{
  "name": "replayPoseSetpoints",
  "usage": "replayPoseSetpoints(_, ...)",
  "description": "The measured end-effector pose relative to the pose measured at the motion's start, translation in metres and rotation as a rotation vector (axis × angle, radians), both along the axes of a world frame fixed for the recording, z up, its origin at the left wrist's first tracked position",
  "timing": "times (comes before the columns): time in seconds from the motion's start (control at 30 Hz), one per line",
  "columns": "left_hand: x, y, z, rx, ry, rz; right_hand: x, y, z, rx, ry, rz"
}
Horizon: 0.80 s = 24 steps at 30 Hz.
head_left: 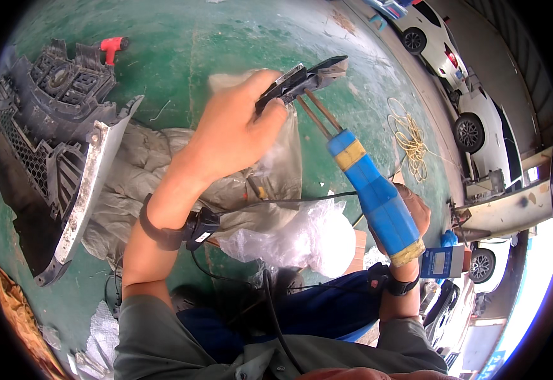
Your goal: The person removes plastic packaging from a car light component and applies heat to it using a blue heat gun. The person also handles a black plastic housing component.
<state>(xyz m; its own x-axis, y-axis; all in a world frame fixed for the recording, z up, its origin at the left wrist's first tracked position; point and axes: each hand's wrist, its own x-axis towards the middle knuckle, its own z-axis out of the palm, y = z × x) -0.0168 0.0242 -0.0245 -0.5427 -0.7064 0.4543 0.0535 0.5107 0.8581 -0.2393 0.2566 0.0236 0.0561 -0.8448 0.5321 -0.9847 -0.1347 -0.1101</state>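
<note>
My left hand (238, 130) is raised in the upper middle, its thumb and fingers closed on a black plastic car part (308, 77). That piece is dark, elongated and glossy, with a greyish end on the right. In my right hand (417, 212) is a blue two-pronged hand tool (378, 196), wrapped with yellow tape at both ends of its body. Its two metal prongs point up and left, and their tips meet or nearly meet the underside of the black part. Most of my right hand's fingers are hidden behind the tool.
A dirty car bumper (80, 183) lies at left, with a red heat gun (113, 48) beyond it. Below my hands are crumpled sheeting (143, 164) and clear plastic wrap (295, 237). Black cables (273, 310) cross my lap. A yellow cord (409, 136) and parked cars (479, 126) are at right.
</note>
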Motion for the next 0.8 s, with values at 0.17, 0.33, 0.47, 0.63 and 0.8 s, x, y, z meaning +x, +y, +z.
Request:
replayPoseSetpoints(0.17,-0.002,0.001,0.001,0.017,-0.001,-0.009,0.002,0.001,0.002,0.018,-0.008,0.022)
replayPoseSetpoints(0.33,-0.003,0.002,0.001,-0.008,0.001,0.005,-0.001,0.002,0.0,0.006,0.045,0.01)
replayPoseSetpoints(0.47,-0.002,0.004,0.005,0.022,-0.009,-0.005,0.006,-0.003,0.003,-0.004,-0.025,0.041)
replayPoseSetpoints(0.63,-0.002,0.004,0.001,0.049,0.026,-0.002,0.012,-0.01,0.007,0.016,-0.019,0.089)
replayPoseSetpoints(0.8,-0.002,0.0,0.0,0.073,0.059,-0.068,0.007,-0.017,0.002,-0.031,0.073,0.165)
